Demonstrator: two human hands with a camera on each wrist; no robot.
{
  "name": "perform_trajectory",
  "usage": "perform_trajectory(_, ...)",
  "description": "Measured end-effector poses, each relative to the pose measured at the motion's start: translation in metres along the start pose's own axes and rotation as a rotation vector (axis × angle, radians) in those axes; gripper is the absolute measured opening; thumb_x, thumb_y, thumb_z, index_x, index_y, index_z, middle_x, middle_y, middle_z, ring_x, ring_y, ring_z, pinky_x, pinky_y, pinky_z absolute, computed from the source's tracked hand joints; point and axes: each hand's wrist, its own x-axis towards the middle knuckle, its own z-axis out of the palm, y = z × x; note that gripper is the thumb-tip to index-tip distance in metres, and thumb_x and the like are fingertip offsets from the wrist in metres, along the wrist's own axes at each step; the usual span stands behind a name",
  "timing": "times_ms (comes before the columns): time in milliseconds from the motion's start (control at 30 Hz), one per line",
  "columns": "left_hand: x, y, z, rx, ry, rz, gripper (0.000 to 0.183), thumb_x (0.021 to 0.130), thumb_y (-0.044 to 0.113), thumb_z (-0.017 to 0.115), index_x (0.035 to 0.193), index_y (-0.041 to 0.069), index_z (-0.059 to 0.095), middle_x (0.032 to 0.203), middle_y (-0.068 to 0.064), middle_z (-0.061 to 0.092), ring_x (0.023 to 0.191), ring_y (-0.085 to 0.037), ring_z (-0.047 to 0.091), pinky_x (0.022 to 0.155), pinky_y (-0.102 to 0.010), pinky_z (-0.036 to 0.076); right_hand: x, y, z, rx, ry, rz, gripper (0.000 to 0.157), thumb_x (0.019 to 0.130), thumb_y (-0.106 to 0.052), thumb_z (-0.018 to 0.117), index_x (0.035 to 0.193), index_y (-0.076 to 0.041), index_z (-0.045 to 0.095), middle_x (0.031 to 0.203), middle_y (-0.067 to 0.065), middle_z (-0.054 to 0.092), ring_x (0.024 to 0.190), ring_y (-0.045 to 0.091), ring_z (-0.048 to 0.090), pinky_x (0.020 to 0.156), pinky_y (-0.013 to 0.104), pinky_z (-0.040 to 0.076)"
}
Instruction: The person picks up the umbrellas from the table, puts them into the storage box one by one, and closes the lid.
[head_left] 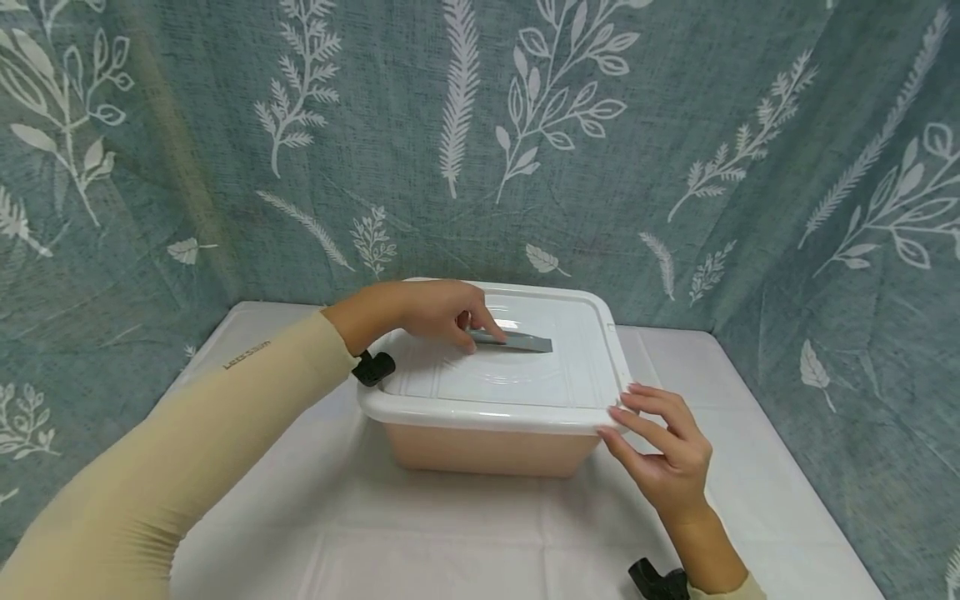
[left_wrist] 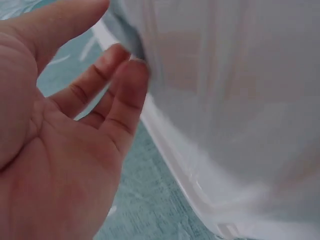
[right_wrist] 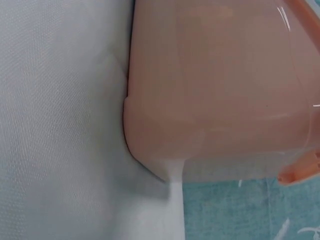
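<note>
A white lid (head_left: 450, 379) covers a peach-pink plastic box (head_left: 487, 450) in the middle of the table. Across the lid's top lies a grey handle (head_left: 528, 342). My left hand (head_left: 438, 312) reaches over from the left and pinches the handle near its left end. In the left wrist view, the fingertips (left_wrist: 131, 72) meet the grey edge beside the lid. My right hand (head_left: 667, 454) is at the near right corner, thumb and fingers spread and their tips touching the lid's rim. Only the box's side and lower corner show in the right wrist view, without the hand.
The box stands on a table with a white cloth (head_left: 420, 533). Green-grey curtains (head_left: 420, 150) with white leaf prints surround the table at the back and both sides. A black camera mount (head_left: 373, 367) on the left wrist sits close to the lid's left edge.
</note>
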Motion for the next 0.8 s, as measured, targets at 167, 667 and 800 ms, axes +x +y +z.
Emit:
perform_trajectory(167, -0.021, -0.002, 0.002, -0.007, 0.103, -0.018, 0.039, 0.099, 0.013, 0.069, 0.137, 0.021, 0.068, 0.119, -0.007, 0.065, 0.109, -0.021, 0.063, 0.095, -0.037, 0.056, -0.002, 0.002, -0.001, 0.004, -0.003, 0.008, 0.034, 0.086, -0.029, 0.085, 0.087, 0.005, 0.08, 0.093, 0.024, 0.071, 0.108, 0.03, 0.069, 0.104, 0.025, 0.054)
perform_trajectory(667, -0.074, -0.001, 0.026, 0.147, 0.433, -0.291, 0.058, 0.104, 0.024, 0.061, 0.154, 0.001, 0.044, 0.154, -0.023, 0.047, 0.143, -0.042, 0.045, 0.116, -0.059, 0.041, -0.003, 0.001, -0.001, 0.045, 0.02, 0.024, 0.033, 0.084, -0.026, 0.086, 0.087, 0.006, 0.08, 0.094, 0.023, 0.072, 0.108, 0.029, 0.069, 0.103, 0.026, 0.055)
perform_trajectory(800, -0.08, 0.001, 0.039, 0.245, 0.463, -0.402, 0.068, 0.105, 0.03, 0.058, 0.156, -0.007, 0.033, 0.161, -0.028, 0.035, 0.149, -0.045, 0.035, 0.121, -0.059, 0.035, -0.001, 0.001, 0.001, 0.045, 0.018, 0.019, 0.033, 0.084, -0.027, 0.086, 0.086, 0.006, 0.08, 0.093, 0.023, 0.072, 0.107, 0.03, 0.069, 0.102, 0.026, 0.055)
